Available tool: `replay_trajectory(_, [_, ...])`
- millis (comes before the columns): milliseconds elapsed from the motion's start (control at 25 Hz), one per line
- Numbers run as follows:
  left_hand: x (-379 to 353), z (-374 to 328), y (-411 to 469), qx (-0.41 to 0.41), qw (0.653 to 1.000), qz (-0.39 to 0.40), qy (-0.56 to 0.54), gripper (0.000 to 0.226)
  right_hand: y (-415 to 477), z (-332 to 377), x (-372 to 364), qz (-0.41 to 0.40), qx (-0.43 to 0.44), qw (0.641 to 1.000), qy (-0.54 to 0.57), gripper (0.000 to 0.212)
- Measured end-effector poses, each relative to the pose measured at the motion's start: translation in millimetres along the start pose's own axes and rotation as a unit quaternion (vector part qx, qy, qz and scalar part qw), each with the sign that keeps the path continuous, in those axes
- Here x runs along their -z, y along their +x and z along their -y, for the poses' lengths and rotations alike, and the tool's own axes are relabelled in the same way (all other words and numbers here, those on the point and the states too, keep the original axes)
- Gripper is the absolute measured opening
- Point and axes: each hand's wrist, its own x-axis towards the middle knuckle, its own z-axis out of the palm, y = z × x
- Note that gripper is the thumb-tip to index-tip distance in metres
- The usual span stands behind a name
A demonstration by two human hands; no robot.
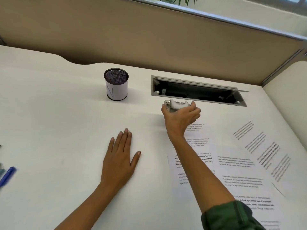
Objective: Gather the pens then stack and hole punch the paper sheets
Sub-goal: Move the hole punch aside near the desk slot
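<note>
While your right hand (181, 116) curls round the punch (177, 105), thumb at its left end and fingers wrapped over its right end, your left hand (118, 156) lies flat on the desk (58, 122), palm down, fingers straight and close together, holding nothing. You hold the punch at the far edge of the sheets (237, 168), just in front of the open hatch (197, 91) set into the desk; whether it rests on the desk or is lifted off it cannot be told. It is a small pale grey metal piece with a bright pin across its top, and your fingers hide much of it. The sheets lie spread over the right part of the desk, white with blocks of black print, overlapping at different angles, not stacked. Your right forearm crosses over the nearest ones, and a green sleeve (230, 216) covers its lower end. Left of the punch, well apart, stands a cup (116, 84) of black mesh, wrapped in a white label marked with an N. A blue pen (8, 175) lies blurred at the left edge of the view. Behind the desk rises a tan partition (132, 39).
</note>
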Motion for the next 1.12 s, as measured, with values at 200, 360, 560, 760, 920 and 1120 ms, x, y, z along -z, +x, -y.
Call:
replay_trajectory(200, [4,-2,2,0.009,1.0,0.024,0.009,0.068,37,-7,-45,0.032,-0.01,0.999,-0.035,0.099])
replay_trajectory(360, [6,-3,3,0.013,0.999,0.035,0.012,0.068,50,-11,-71,0.056,-0.008,0.996,-0.076,0.097])
replay_trajectory(560, [7,-4,3,0.016,0.999,0.038,0.007,0.067,54,-18,-82,0.061,0.0,0.993,-0.096,0.098])
replay_trajectory(760, [7,-4,2,0.014,0.999,0.035,0.008,0.066,58,-19,-81,0.095,0.002,0.99,-0.105,0.113])
replay_trajectory(920, [8,-5,2,0.013,0.999,0.028,0.008,0.066,57,-20,-64,0.1,0.026,0.992,-0.079,0.117])
replay_trajectory(1120, [6,-3,1,0.016,1.0,0.023,0.01,0.067,43,-27,-6,0.021,0.151,0.988,-0.002,0.079])
